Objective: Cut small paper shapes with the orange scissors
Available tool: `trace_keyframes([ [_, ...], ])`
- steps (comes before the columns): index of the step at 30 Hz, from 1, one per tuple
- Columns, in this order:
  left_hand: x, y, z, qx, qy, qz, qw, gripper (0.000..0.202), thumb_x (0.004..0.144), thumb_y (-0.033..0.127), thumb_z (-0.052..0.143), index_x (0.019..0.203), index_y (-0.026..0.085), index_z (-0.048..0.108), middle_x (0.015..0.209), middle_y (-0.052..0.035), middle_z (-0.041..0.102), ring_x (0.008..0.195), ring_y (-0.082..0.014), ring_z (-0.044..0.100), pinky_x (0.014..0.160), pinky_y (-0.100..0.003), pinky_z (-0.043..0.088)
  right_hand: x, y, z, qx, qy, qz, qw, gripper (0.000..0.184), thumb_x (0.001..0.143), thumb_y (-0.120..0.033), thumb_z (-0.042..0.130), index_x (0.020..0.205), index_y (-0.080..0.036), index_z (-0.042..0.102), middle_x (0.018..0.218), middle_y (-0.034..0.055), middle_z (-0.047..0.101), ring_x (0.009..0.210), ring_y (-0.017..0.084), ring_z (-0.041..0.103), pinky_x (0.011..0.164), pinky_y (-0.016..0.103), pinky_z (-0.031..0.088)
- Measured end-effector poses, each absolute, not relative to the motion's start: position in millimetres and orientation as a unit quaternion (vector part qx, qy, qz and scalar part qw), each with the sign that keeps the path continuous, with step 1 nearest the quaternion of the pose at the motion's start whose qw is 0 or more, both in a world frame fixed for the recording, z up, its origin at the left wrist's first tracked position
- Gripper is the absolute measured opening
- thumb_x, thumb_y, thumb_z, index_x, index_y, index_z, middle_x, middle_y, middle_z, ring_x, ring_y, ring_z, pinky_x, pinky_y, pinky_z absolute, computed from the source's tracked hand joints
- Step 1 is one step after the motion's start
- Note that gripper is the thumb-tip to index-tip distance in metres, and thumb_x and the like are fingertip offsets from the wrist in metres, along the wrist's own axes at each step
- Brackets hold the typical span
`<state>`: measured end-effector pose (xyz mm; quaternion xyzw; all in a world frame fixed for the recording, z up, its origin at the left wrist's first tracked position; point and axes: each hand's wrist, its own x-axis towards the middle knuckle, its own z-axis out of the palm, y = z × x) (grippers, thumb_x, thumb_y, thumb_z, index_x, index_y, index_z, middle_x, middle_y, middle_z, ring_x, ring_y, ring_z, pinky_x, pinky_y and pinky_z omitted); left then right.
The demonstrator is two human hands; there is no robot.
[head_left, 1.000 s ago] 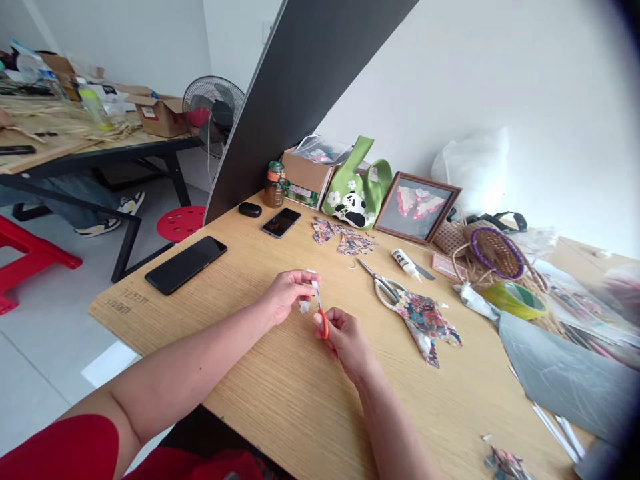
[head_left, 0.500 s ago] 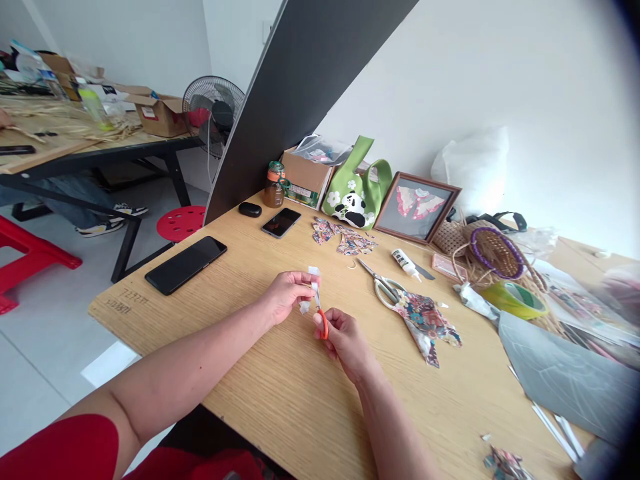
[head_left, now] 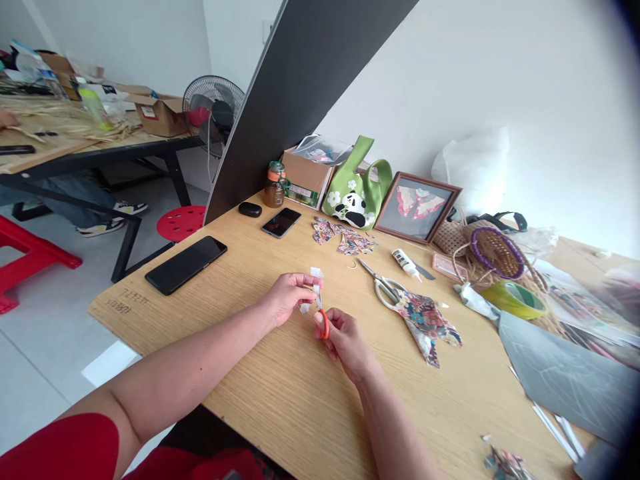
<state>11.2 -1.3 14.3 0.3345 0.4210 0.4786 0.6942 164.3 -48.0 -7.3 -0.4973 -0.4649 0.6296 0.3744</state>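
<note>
My left hand (head_left: 294, 297) pinches a small white piece of paper or cloth (head_left: 317, 273) between thumb and fingers; its exact material is hard to tell. In my right hand (head_left: 344, 339) is a small pair of scissors with orange handles (head_left: 325, 325), the blades pointing up at the white piece. Whether the blades are fully closed cannot be made out. To the right lie large white-handled scissors (head_left: 384, 288), their handles partly under a floral fabric piece (head_left: 425, 317). More floral cutouts (head_left: 350, 239) lie farther back on the wooden table (head_left: 280, 380).
Two phones (head_left: 186, 265) (head_left: 281, 223) and a black case (head_left: 250, 209) lie at the left. A glue bottle (head_left: 406, 264), picture frame (head_left: 417, 207), green panda bag (head_left: 353, 190) and jar (head_left: 275, 185) stand farther back. Yellow tape (head_left: 515, 299) and a woven basket (head_left: 497, 253) sit right. Fabric scraps (head_left: 507, 463) lie near the front.
The white piece and the small scissors have shifted very slightly in my hands. Everything else on the table stays where it was.
</note>
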Motion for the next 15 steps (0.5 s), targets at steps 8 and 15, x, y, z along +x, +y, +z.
trace_keyframes([
  [8, 10.8, 0.1, 11.2, 0.317, 0.421, 0.487, 0.696, 0.027, 0.054, 0.003, 0.07, 0.079, 0.009, 0.074, 0.086, -0.0076, 0.067, 0.064, -0.009, 0.055, 0.063, -0.023, 0.042, 163.8, -47.4, -10.4, -0.499, -0.467, 0.621, 0.383, 0.053, 0.064, -0.065, 0.078, 0.066, -0.019, 0.052, 0.054, -0.0053, 0.053, 0.037, 0.004, 0.031, 0.03, 0.018, 0.026],
  [15, 9.9, 2.1, 8.5, 0.314, 0.409, 0.494, 0.7, 0.029, 0.055, 0.003, 0.073, 0.084, 0.009, 0.074, 0.084, -0.0064, 0.064, 0.065, -0.0096, 0.055, 0.06, -0.022, 0.042, 163.2, -49.0, -7.5, -0.499, -0.463, 0.623, 0.386, 0.052, 0.063, -0.064, 0.079, 0.067, -0.019, 0.052, 0.055, -0.0049, 0.054, 0.038, 0.004, 0.032, 0.031, 0.018, 0.027],
])
